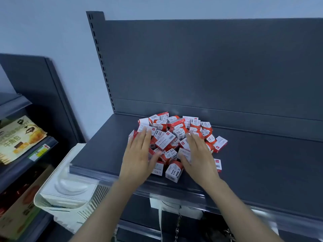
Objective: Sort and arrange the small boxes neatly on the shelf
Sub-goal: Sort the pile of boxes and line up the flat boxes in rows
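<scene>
A: Where the dark grey shelf (253, 154) meets its upright back panel (209, 67), what lies on it?

B: One loose pile of small boxes (176, 137), red and white, sits on the shelf left of centre, reaching back almost to the panel. They are tumbled at all angles and overlap, so an exact count is not possible; several dozen at a rough estimate. Some read "PAPER CLIPS".

A: Are any apart from the pile?

B: Three stand at its edges. One paper clip box (174, 172) is nearest the shelf's front edge, between the two hands. One box (220, 144) lies at the pile's right side, and one (218, 165) sits just right of the right wrist, partly hidden.

A: And the hands?

B: Two bare hands are in view. The left hand (138, 154) lies flat, fingers straight and together, palm down on the left part of the pile. The right hand (197, 154) lies the same way on the right part. Neither grip is closed; both hands are spread open and hold nothing.

A: What else is there?

B: One white plastic basket (70, 198) sits below the shelf's left end. Further left, another shelving unit holds snack packets (19, 137).
</scene>
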